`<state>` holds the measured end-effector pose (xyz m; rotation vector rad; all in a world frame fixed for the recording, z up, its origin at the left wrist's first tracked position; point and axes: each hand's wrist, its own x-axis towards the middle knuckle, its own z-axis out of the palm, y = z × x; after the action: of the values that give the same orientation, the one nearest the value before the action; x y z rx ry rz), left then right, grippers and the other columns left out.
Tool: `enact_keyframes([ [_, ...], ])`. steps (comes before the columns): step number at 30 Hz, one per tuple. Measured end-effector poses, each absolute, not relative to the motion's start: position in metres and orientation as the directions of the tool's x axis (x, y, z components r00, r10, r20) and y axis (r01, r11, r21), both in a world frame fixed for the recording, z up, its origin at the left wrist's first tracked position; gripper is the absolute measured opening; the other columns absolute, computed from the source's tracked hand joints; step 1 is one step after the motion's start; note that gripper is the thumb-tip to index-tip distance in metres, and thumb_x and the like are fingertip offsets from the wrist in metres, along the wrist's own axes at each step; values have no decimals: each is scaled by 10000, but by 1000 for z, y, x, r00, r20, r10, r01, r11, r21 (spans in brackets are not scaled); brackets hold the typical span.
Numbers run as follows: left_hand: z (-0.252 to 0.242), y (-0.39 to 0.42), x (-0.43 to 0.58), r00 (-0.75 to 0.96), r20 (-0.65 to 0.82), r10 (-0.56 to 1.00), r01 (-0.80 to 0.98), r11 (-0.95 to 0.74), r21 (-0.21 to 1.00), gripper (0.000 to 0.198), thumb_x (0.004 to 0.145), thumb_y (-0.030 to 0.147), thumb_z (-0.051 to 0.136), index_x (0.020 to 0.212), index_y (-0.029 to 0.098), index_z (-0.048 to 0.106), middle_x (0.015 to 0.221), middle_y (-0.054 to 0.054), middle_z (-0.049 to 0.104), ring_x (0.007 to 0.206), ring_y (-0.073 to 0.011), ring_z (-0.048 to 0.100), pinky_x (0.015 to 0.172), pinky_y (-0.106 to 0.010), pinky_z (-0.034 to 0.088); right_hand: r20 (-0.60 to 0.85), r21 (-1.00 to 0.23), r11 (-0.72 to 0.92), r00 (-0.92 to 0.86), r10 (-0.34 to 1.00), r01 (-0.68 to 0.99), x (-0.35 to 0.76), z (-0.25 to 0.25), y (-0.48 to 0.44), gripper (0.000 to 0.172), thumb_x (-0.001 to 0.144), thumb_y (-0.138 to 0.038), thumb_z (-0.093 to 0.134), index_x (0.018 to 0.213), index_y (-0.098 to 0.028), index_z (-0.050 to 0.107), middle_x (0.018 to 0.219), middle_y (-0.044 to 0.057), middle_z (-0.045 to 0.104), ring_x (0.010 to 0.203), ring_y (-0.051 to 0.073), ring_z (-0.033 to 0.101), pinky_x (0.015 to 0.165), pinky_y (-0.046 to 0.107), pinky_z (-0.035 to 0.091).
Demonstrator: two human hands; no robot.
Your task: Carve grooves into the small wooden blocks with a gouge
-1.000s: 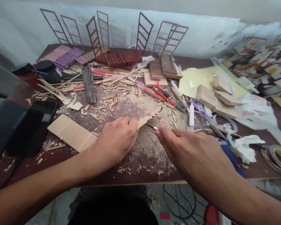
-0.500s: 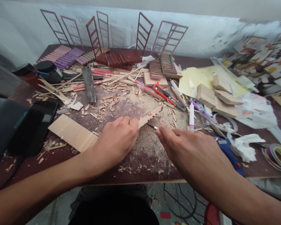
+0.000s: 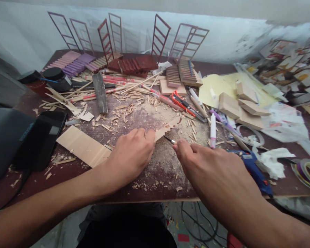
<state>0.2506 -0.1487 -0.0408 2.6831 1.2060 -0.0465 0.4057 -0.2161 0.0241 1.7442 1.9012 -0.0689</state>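
My left hand [image 3: 134, 155] is closed around a thin strip of pale wood [image 3: 169, 128], whose lower edge is cut in a row of notches. The strip points up and to the right, its far tip darker. In my right hand [image 3: 209, 165] is a slim file-like tool [image 3: 170, 140] with a thin dark shaft and a silver collar; its handle is hidden in the closed fingers. The shaft's end meets or lies just under the strip's notched edge; I cannot tell which. Beside my left wrist lies a flat wooden board [image 3: 81, 146].
Shavings and sticks [image 3: 124, 112] litter the brown table [image 3: 155, 194]. An orange cutter [image 3: 182, 103], a white tube [image 3: 213, 129], wood blocks [image 3: 228, 105] and a blue glue gun [image 3: 251, 165] lie to the right. A phone [image 3: 41, 137] lies left. Small ladder-like frames [image 3: 160, 36] stand behind.
The camera view has shifted slightly, so things sit a little further right. Both hands keep their grips, and the shaft remains at the strip's notched edge.
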Motion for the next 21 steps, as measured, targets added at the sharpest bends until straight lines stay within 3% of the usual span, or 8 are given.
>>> enact_keyframes([
  [9,-45,-146,248,666,-87,741,739,-639,215,204,1058,259,380,1027,172,562,931,-85,651,867,-249,680,714,-355,532,-382,301,142,-17,924,943,409,17,-219,217,847,11,520,920,-190,559,732,41,639,655,264,719,496,290,160],
  [15,-44,-146,248,665,-92,741,739,-636,221,214,1059,247,368,1053,165,566,957,-96,667,881,-270,682,734,-387,545,-337,280,109,-9,941,954,402,14,-218,206,846,4,516,925,-169,595,806,75,657,611,233,690,489,297,243],
  [21,-46,-151,250,666,-68,743,735,-639,226,218,1067,243,341,1050,170,545,973,-95,645,929,-283,673,754,-403,560,-319,123,58,-16,948,991,398,1,-229,353,828,39,500,1111,-146,599,955,86,676,732,234,694,539,325,345],
])
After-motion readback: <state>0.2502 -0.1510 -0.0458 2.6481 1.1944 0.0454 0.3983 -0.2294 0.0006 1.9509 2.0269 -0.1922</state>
